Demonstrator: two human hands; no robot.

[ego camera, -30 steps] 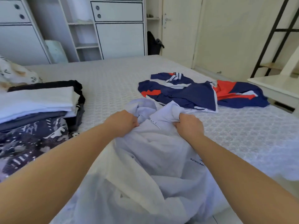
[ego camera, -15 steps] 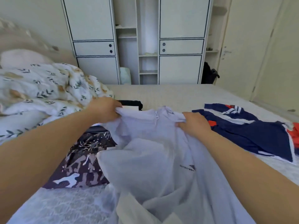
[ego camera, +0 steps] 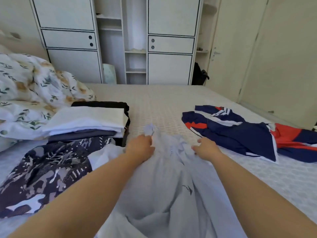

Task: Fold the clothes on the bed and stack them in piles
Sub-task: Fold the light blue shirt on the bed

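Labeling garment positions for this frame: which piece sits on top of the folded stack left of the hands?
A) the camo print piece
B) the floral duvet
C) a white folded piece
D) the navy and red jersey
C: a white folded piece tops the stack, with a grey layer under it; the navy and red jersey lies unfolded to the right, and the camo print piece lies in front of the stack.

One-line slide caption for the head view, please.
Both hands, left hand and right hand, spread a pale lavender shirt on the white textured bed.
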